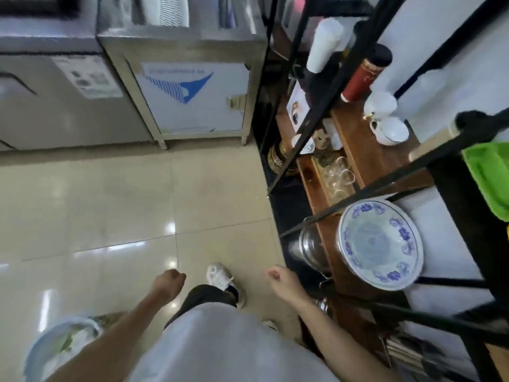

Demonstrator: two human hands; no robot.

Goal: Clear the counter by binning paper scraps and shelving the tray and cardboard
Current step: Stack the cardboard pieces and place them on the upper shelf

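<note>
At 6 o'clock, over the tiled floor (110, 202), my left hand (169, 282) and right hand (278, 277) hung curled into loose fists, both empty. Green tray (487, 175) sat on the black shelf rack (413, 164) at 3 o'clock. Bin (59, 351) with scraps sat at 8 o'clock. Blue-patterned bowl (381, 244) sat on the rack, at 4 o'clock.

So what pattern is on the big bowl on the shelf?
The bowl is white with blue floral motifs around its rim, in the head view.

Glossy tiled floor (110, 205), black shelving (311, 111)
</note>
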